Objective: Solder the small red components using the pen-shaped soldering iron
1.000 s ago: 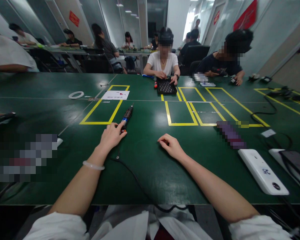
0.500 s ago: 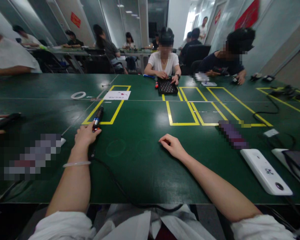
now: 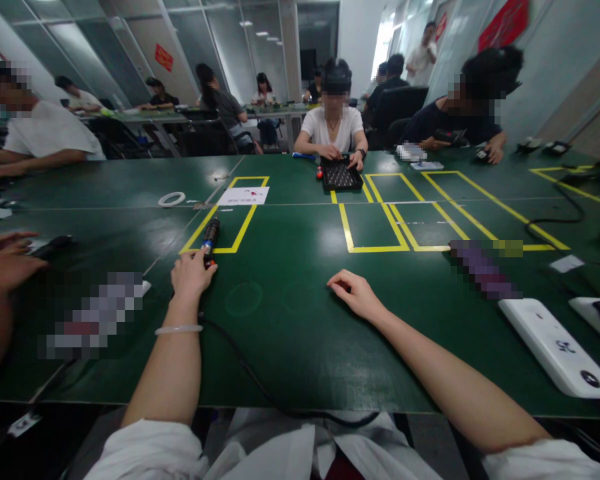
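My left hand (image 3: pixel 191 275) lies on the green table (image 3: pixel 300 333) with its fingers closed round the near end of a black corded electric screwdriver (image 3: pixel 210 237) with a blue band. The tool points away from me across the front edge of a yellow taped rectangle (image 3: pixel 230 213). Its black cable (image 3: pixel 250 373) trails back to the table's near edge. A white bangle sits on my left wrist. My right hand (image 3: pixel 357 295) rests on the table to the right, fingers loosely curled, with nothing in it.
A white power strip (image 3: pixel 555 347) lies at the near right beside a blurred purple object (image 3: pixel 485 270). A white tape ring (image 3: pixel 172 199) and a paper (image 3: pixel 243 195) lie farther off. A person opposite handles a black tray (image 3: pixel 341 175). Another person's hand (image 3: pixel 5 257) reaches in from the left.
My left hand has carried the screwdriver leftward from the table's middle to the yellow rectangle's front edge. My right hand has stayed put. The view has shifted slightly left.
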The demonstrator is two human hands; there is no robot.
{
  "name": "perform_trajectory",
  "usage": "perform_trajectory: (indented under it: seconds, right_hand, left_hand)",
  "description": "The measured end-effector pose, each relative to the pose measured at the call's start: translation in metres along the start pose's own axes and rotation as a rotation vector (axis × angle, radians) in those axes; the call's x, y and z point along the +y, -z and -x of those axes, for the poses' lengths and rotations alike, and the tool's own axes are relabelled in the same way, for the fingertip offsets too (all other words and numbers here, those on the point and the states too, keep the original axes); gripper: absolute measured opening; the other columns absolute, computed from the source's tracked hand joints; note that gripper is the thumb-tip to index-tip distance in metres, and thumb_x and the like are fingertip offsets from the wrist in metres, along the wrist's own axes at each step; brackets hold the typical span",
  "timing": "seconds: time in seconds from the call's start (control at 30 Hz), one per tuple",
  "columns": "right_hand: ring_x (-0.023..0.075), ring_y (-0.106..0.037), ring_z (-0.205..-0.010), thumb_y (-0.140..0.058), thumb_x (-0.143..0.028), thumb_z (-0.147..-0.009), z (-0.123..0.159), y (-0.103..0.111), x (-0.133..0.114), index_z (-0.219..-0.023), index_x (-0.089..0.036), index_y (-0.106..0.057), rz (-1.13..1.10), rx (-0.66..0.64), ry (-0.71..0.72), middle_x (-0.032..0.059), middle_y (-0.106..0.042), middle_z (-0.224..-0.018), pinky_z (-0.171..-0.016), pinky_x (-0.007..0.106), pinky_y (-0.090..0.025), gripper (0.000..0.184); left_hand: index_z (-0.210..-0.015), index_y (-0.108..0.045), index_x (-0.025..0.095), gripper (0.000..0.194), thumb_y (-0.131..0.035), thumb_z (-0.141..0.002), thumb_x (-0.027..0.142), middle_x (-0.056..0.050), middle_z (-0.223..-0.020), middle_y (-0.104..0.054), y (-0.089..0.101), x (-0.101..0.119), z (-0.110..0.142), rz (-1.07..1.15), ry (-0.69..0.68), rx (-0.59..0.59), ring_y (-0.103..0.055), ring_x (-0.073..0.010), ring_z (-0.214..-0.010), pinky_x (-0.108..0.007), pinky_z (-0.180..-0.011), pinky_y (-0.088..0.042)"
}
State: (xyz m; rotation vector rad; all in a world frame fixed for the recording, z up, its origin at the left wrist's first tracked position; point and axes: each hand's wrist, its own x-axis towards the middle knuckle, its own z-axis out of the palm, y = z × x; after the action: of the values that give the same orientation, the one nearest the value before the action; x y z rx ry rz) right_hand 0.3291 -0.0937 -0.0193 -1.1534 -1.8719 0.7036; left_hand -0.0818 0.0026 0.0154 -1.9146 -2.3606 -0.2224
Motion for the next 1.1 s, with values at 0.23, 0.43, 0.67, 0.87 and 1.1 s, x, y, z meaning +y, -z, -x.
perform_trajectory:
  seconds: [0.23,0.43,0.67,0.87,1.1]
  right_hand:
    - [0.0125,-0.053,-0.067,-0.054,-0.017,-0.089,0.000,0.000,-0.001,-0.089,-0.018,-0.066,0.002,-0.004,-0.006,0.0014,-0.058,-0.079,-0.062,0.024,-0.040,0.012]
    - [0.0126,-0.052,-0.067,-0.054,-0.018,-0.089,0.000,0.000,-0.002,-0.089,-0.018,-0.067,0.009,-0.004,-0.008,0.0015,-0.058,-0.078,-0.062,0.024,-0.040,0.013]
    - [0.0122,-0.052,-0.066,-0.054,-0.017,-0.089,0.000,-0.001,0.000,-0.089,-0.018,-0.066,0.013,-0.006,-0.006,0.0010,-0.058,-0.078,-0.062,0.024,-0.039,0.012]
    - [0.0121,-0.052,-0.066,-0.054,-0.018,-0.089,0.000,-0.001,0.000,-0.089,-0.018,-0.066,0.011,-0.007,-0.005,0.0008,-0.058,-0.077,-0.062,0.023,-0.039,0.012]
    - [0.0126,-0.053,-0.066,-0.054,-0.020,-0.090,-0.001,-0.001,-0.002,-0.089,-0.018,-0.067,0.015,-0.013,-0.009,0.0012,-0.058,-0.078,-0.063,0.024,-0.040,0.013]
  left_hand:
    - [-0.133,-0.048,0.020,0.057,-0.060,-0.082,0.041,-0.017,-0.131,-0.049,0.001,0.004,0.000,0.006,0.024,0.035,-0.051,-0.0369,-0.116,-0.047,-0.092,-0.045]
    - [-0.115,-0.053,0.018,0.045,-0.065,-0.078,0.039,-0.017,-0.123,-0.052,0.001,0.005,-0.001,0.024,0.092,0.017,-0.054,-0.0347,-0.111,-0.044,-0.087,-0.047]
    - [-0.103,-0.059,0.020,0.034,-0.058,-0.081,0.046,-0.016,-0.120,-0.053,0.003,0.008,0.003,0.061,0.129,0.011,-0.055,-0.0351,-0.107,-0.043,-0.083,-0.048]
    - [-0.102,-0.064,0.019,0.032,-0.048,-0.087,0.043,-0.017,-0.118,-0.057,0.009,0.010,0.005,0.064,0.126,0.072,-0.056,-0.0342,-0.105,-0.044,-0.083,-0.047]
    - [-0.109,-0.064,0.016,0.035,-0.051,-0.087,0.040,-0.009,-0.102,-0.068,0.013,0.044,0.010,0.512,-0.050,0.129,-0.062,-0.0238,-0.096,-0.037,-0.090,-0.047]
